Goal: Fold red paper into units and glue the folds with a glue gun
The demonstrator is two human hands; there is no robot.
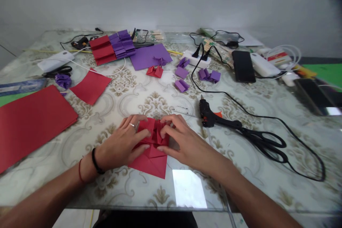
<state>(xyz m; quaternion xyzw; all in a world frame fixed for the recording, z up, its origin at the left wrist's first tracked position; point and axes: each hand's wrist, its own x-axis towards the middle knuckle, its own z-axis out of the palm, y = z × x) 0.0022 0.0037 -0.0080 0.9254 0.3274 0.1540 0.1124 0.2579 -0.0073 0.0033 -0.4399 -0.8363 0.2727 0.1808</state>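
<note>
A partly folded red paper point(152, 156) lies on the glass table point(267, 192) in front of me. My left hand point(123, 144), with a ring and a black wristband, rests on its left side, fingers pressing the folds down. Pinching a raised fold near the paper's top, my right hand point(181, 140) covers the right side. Both hands touch the paper, and its upper middle is partly hidden under my fingers.
A black glue gun point(210, 114) and black scissors point(267, 144) lie right of my hands, with a cable point(307, 142) looping round. A red paper stack point(29, 121) sits left. Folded purple pieces point(181, 85), purple sheet point(149, 56), power strip point(197, 58) and phone point(242, 66) are farther back.
</note>
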